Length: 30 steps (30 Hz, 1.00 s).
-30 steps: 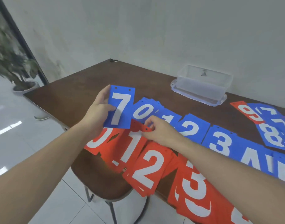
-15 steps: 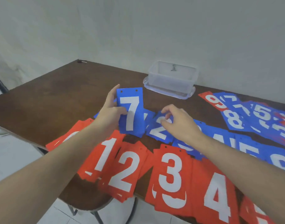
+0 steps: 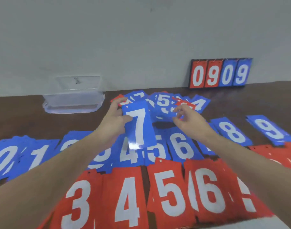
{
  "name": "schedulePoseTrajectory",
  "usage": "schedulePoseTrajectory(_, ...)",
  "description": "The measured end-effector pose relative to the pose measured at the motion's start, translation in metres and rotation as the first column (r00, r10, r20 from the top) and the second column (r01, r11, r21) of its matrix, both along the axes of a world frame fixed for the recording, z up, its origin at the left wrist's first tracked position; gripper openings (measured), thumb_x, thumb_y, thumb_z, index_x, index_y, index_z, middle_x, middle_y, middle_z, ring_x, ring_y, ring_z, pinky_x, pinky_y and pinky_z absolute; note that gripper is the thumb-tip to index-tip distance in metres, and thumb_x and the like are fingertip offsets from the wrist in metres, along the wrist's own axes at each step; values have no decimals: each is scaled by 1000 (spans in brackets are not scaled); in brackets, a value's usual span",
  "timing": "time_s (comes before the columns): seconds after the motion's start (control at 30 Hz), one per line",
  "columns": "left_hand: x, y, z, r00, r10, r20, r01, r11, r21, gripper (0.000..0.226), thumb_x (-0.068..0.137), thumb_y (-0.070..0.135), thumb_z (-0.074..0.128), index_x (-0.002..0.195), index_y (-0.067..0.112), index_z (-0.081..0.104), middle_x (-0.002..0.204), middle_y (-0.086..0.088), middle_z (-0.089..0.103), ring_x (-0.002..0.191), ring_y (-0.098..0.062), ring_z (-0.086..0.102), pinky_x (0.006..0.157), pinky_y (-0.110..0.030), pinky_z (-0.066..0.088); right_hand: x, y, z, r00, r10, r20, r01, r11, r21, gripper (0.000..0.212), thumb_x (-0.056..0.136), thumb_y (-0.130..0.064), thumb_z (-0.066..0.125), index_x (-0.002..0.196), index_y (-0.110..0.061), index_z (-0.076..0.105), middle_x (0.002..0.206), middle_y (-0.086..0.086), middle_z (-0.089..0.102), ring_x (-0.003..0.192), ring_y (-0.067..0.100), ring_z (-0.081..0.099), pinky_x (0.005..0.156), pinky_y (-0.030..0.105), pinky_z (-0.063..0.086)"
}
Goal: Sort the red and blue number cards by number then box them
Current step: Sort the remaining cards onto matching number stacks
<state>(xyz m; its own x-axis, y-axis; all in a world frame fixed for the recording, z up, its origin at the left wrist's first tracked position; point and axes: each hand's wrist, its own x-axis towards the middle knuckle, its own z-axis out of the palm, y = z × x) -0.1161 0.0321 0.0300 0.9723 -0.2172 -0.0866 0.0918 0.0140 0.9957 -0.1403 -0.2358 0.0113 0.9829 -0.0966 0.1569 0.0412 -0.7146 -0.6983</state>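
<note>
My left hand (image 3: 114, 123) holds a blue 7 card (image 3: 139, 126) upright above the table. My right hand (image 3: 189, 119) pinches the edge of a blue card (image 3: 164, 115) lifted from the mixed pile of cards (image 3: 164, 100) behind it; its number is hidden. Blue stacks lie in a row: 0 (image 3: 2, 161), 1 (image 3: 39, 156), 4 (image 3: 128, 156), 6 (image 3: 181, 147), 8 (image 3: 232, 132), 9 (image 3: 270, 129). Red stacks lie nearer me: 3 (image 3: 78, 204), 4 (image 3: 128, 200), 5 (image 3: 171, 194), 6 (image 3: 209, 192). The clear plastic box (image 3: 73, 101) stands at the back left.
A flip scoreboard (image 3: 220, 73) reading 0909 leans against the wall at the back right. More red cards (image 3: 276, 156) lie at the right edge. The brown table (image 3: 26, 116) runs to the wall; the near red cards overhang its front edge.
My view has swung right along the rows. The left hand carried the blue 7 with it. The right hand moved from the blue 2 stack to the mixed pile and took hold of a card.
</note>
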Motion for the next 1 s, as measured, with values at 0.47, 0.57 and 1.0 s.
schedulePoseTrajectory(0.47, 23, -234, -34, 966, -256, 43, 202, 846, 493, 18, 95, 22, 66, 109, 31, 59, 89, -2, 68, 76, -17, 66, 70, -27, 54, -14, -178, -24, 987, -151, -53, 153, 988, 25, 14, 95, -27, 63, 106, -34, 57, 97, -11, 63, 60, 12, 55, 65, 28, 46)
schedulePoseTrajectory(0.57, 37, -240, -52, 950, -272, 153, 101, 734, 672, 27, 90, 30, 72, 114, 33, 61, 119, 8, 63, 104, -9, 58, 91, -29, 50, 0, -189, -30, 992, -109, -63, 110, 994, 27, 14, 95, -27, 62, 107, -33, 58, 97, -12, 63, 64, 9, 56, 60, 27, 42)
schedulePoseTrajectory(1.0, 109, -164, -56, 952, -103, 289, -192, 536, 822, 43, 97, 35, 61, 138, 25, 51, 145, 5, 51, 137, -18, 43, 114, -45, 35, 99, -145, -32, 971, 220, -92, -233, 958, -169, 39, 94, -40, 65, 131, -30, 56, 133, -9, 60, 123, 11, 51, 97, 29, 46)
